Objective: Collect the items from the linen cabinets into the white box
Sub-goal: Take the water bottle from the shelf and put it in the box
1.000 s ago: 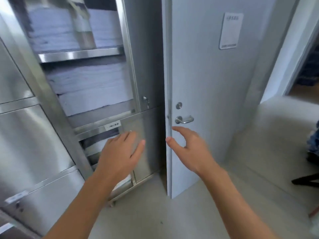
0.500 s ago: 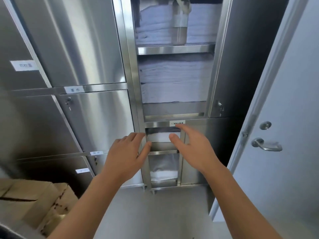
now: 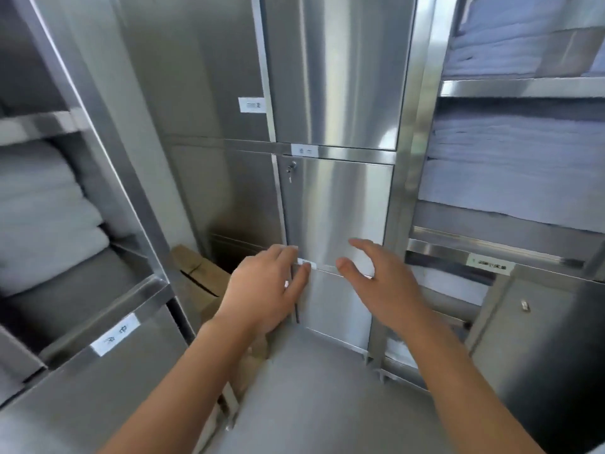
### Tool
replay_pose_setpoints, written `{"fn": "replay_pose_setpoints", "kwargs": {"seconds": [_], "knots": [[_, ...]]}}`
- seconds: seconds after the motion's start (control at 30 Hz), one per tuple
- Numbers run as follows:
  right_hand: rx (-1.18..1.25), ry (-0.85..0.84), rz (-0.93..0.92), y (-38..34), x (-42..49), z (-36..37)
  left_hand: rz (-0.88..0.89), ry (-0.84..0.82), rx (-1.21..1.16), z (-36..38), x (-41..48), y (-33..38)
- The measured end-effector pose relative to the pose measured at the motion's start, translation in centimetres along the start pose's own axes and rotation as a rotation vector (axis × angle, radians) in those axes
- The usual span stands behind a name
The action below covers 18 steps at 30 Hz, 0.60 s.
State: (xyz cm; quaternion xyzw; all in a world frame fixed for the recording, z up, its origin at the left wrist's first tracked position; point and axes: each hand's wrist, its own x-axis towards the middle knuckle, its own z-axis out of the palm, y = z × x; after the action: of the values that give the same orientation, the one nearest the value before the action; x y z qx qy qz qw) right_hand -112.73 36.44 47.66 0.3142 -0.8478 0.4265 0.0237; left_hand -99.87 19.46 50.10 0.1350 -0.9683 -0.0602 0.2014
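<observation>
Stainless-steel linen cabinets (image 3: 340, 77) fill the corner where we stand, with brushed doors closed in the middle bay and open shelves on either side. Our left hand (image 3: 265, 286) and right hand (image 3: 383, 283) reach out side by side before the closed middle door (image 3: 337, 204), both with fingers loose and spread, grasping nothing. The left fingertips lie at the seam between that door and the lower door (image 3: 334, 303) beneath it, beside a small white tag (image 3: 308, 264); we cannot tell whether they touch the metal. The right hand hangs just beside the left, thumb apart from the fingers. A key lock (image 3: 291, 167) sits at the middle door's upper left corner, under a white label (image 3: 304, 150). The linen lies on the shelves: folded white stacks (image 3: 42, 217) in the open bay at far left, and flat bluish-white piles (image 3: 510, 178) on the shelves at right, above a labelled rail (image 3: 490, 266). A brown cardboard box (image 3: 199, 280) stands in the corner between the left cabinet and the middle bay, just behind our left hand, on the grey floor (image 3: 311, 404).
</observation>
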Motion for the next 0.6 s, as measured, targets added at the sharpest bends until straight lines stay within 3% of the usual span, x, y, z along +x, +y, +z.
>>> {"fn": "replay_pose_setpoints", "kwargs": {"seconds": [0.17, 0.27, 0.43, 0.6], "knots": [[0.096, -0.172, -0.141, -5.2, 3.2, 8.0, -0.194, 0.011, 0.095, -2.3, -3.1, -7.3], [0.116, -0.198, -0.166, -6.6, 5.5, 10.3, -0.219, 0.025, 0.134, -2.5, -2.1, -10.4], [0.063, -0.024, -0.064, -3.2, 9.7, 6.8, -0.095, 0.001, 0.075, 0.3, 5.1, -10.1], [-0.016, 0.158, 0.137, 4.8, 11.2, -2.6, 0.137, -0.028, -0.102, 5.8, 15.0, -2.2]]}}
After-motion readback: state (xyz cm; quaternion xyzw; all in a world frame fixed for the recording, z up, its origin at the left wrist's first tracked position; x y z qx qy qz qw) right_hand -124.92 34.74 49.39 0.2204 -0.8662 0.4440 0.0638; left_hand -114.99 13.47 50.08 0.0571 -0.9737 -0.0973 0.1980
